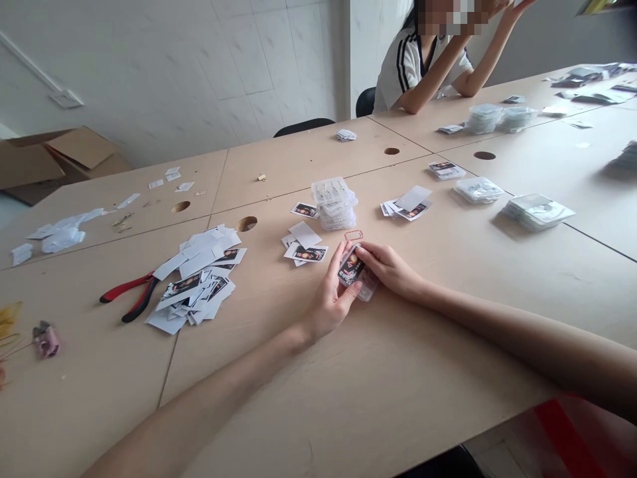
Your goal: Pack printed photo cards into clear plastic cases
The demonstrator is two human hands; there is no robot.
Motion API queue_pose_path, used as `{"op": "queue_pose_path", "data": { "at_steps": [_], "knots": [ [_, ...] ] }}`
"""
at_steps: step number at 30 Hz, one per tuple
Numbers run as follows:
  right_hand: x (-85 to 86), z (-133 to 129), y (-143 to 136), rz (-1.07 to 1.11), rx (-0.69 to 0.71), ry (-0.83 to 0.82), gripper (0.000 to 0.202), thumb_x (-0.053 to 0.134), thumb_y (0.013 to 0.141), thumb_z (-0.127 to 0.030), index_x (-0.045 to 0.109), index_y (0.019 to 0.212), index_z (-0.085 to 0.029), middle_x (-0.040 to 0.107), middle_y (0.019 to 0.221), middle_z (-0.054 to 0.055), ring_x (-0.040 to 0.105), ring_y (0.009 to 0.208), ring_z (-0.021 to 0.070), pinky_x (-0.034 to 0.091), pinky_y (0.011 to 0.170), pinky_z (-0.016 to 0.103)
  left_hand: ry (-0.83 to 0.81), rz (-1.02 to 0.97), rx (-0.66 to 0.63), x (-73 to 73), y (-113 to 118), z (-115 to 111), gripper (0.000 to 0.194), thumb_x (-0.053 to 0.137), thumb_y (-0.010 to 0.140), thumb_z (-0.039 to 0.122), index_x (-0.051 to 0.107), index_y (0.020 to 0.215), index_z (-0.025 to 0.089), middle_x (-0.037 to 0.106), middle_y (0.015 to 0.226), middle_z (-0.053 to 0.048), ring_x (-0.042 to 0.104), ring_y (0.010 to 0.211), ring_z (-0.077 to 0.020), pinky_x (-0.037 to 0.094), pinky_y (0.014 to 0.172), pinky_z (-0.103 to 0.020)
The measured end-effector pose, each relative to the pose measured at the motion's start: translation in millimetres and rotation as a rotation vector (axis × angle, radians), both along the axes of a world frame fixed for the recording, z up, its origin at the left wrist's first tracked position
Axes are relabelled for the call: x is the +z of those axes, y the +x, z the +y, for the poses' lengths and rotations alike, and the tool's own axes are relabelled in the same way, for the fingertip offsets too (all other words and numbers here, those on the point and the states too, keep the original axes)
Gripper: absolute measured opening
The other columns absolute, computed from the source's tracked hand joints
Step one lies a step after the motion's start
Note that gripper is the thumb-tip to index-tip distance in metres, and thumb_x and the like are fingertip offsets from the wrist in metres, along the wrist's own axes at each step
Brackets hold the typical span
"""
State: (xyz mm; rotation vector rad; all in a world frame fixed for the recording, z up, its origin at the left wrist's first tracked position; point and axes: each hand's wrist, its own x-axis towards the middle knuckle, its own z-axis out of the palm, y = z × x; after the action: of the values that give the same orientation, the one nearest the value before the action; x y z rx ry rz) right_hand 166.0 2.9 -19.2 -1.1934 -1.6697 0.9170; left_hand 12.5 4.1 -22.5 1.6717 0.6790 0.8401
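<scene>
Between my two hands is a clear plastic case [369,285] with a black printed card [351,267] on or in it; I cannot tell which. My left hand [332,295] grips the left side, its thumb across the card's lower edge. Fingers of my right hand [385,265] close on the upper right corner. Just beyond my hands lies a small red-edged piece [353,235]. A stack of clear plastic cases [334,202] stands behind it. Loose printed cards [304,244] lie left of the stack, and another small pile of cards [409,203] lies to its right.
A heap of cards [199,279] lies to the left, beside red-and-black handled pliers [134,295]. More filled cases [538,211] stand at right. A person [405,66] sits across the table with raised arms. The table [398,372] has round holes. A cardboard box [64,159] stands beyond its left end.
</scene>
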Motion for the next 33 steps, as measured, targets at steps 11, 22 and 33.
{"op": "queue_pose_path", "data": {
  "at_steps": [11,22,33],
  "knots": [
    [1.2,-8.6,-5.0,-0.012,-0.029,0.012,0.042,0.065,0.064,-0.042,0.052,0.094,-0.016,0.061,0.077,0.005,0.056,0.064,0.0149,0.043,0.052,0.025,0.029,0.058,-0.047,7.8,0.8,-4.2,0.069,0.048,0.08,0.02,0.007,0.135,0.026,0.016,0.143,-0.006,0.016,0.13,-0.0201,0.022,0.107,-0.037],
    [1.7,-14.3,-9.0,0.013,-0.119,0.019,0.034,0.063,0.065,-0.046,0.051,0.074,-0.016,0.058,0.067,0.002,0.054,0.06,0.0134,0.04,0.05,0.024,0.151,0.018,-0.095,5.3,1.5,-6.4,0.076,0.042,0.08,0.01,-0.008,0.134,0.029,0.016,0.143,-0.005,0.013,0.131,-0.0171,0.019,0.107,-0.037],
    [3.3,-12.3,-7.1,-0.035,-0.07,0.073,0.032,0.053,0.075,-0.046,0.053,0.08,-0.015,0.06,0.068,0.003,0.051,0.055,0.0108,0.037,0.048,0.022,0.067,0.016,-0.031,10.8,1.4,-7.5,0.071,0.045,0.079,0.011,0.005,0.135,0.03,0.023,0.14,-0.006,0.02,0.129,-0.0203,0.029,0.103,-0.04]
  ]
}}
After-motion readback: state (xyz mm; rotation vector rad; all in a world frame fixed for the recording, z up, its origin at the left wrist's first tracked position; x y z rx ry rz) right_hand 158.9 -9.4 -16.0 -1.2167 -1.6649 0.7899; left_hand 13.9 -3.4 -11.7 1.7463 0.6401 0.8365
